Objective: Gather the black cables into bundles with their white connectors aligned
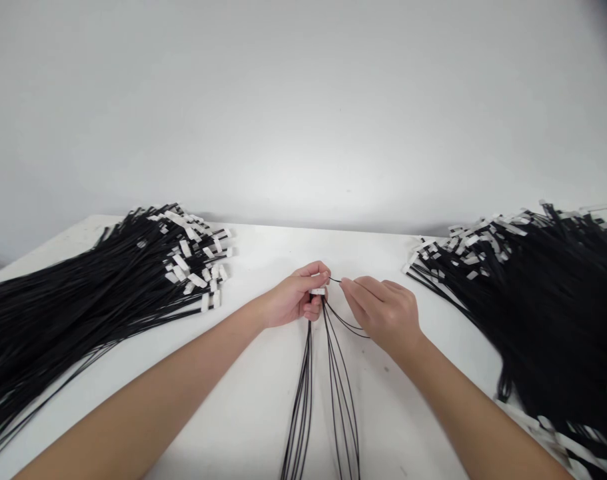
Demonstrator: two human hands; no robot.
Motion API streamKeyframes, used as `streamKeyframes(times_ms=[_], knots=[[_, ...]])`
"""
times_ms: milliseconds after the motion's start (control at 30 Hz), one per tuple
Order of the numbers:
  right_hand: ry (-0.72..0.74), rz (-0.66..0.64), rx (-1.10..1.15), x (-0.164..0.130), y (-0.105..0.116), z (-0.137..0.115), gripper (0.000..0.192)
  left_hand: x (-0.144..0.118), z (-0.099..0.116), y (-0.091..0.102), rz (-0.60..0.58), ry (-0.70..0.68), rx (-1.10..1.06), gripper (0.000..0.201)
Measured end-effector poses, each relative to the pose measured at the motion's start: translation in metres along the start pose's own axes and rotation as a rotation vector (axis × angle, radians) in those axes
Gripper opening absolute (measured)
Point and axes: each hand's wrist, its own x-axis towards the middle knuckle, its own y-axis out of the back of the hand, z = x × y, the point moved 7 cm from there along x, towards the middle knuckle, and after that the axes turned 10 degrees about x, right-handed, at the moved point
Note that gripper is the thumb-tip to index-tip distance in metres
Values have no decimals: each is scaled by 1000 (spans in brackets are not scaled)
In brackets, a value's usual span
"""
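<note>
On the far left of the white table (263, 427), a big heap of black cords (83, 293) with white tabs fanned out toward the left edge, some strands running off it. Toward the middle, our left hand (296, 300) was curled closed around the white tab (318, 291) at the top of a small bundle of cords (323, 387) that trailed back toward us. Our right hand (383, 310) met it just beside, thumb and forefinger pinching one thin strand (336, 281) near that tab. We judged this to be the gathering or threading step, and the next move would call for a fine, steady pull. Bare table lay open around both hands and behind them. On the right, a second heap (543, 293) crowded the edge, near our right forearm.
</note>
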Motion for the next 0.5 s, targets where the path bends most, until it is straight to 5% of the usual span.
streamKeyframes(times_ms=[500], knots=[[33, 21, -8, 8, 6, -5, 11, 1, -2, 1, 18, 15, -59, 20]])
